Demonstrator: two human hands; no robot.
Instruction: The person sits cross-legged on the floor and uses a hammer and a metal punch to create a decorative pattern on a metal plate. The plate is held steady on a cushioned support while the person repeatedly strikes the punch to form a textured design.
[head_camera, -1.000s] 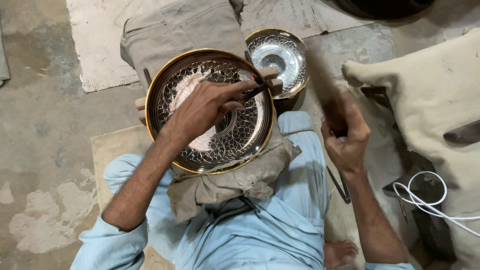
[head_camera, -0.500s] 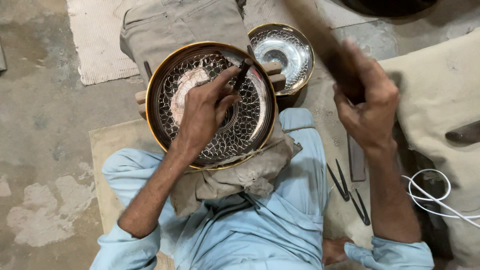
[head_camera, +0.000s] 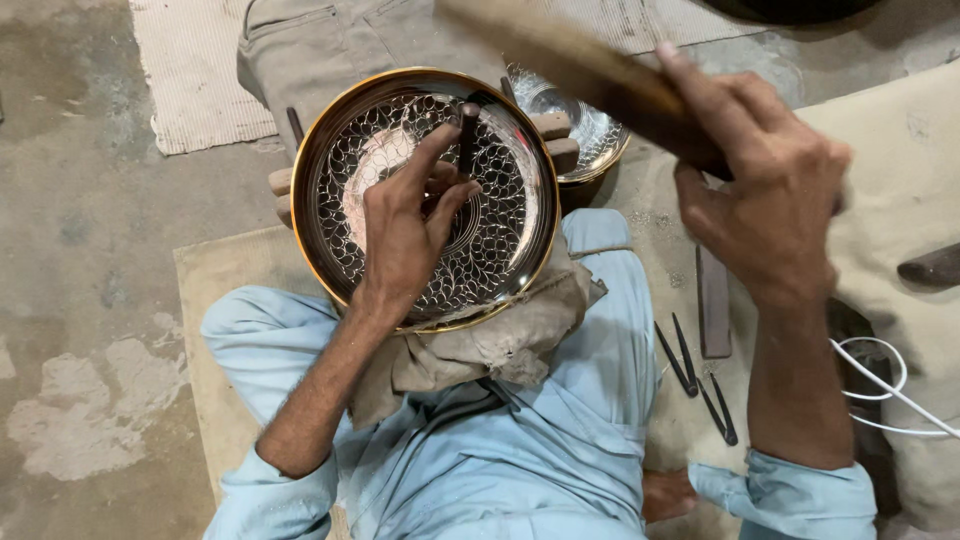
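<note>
A round brass plate (head_camera: 345, 150) with a dense engraved pattern rests on a cloth pad (head_camera: 500, 345) over my lap. My left hand (head_camera: 405, 225) lies on the plate and holds a dark metal punch (head_camera: 467, 135) upright against its surface. My right hand (head_camera: 765, 190) is raised at the right and grips a wooden mallet (head_camera: 570, 60), which is blurred and slants up to the left above the plate.
A second shiny engraved plate (head_camera: 590, 125) lies just behind the first. Thin dark tools (head_camera: 695, 375) and a flat bar (head_camera: 714, 300) lie on the mat by my right leg. A white cable (head_camera: 885, 395) and a sack (head_camera: 900, 160) are at the right. A grey cushion (head_camera: 330, 40) lies beyond.
My right hand has lifted the mallet higher and toward the plate. My left hand has shifted the punch from the plate's right edge toward its upper middle.
</note>
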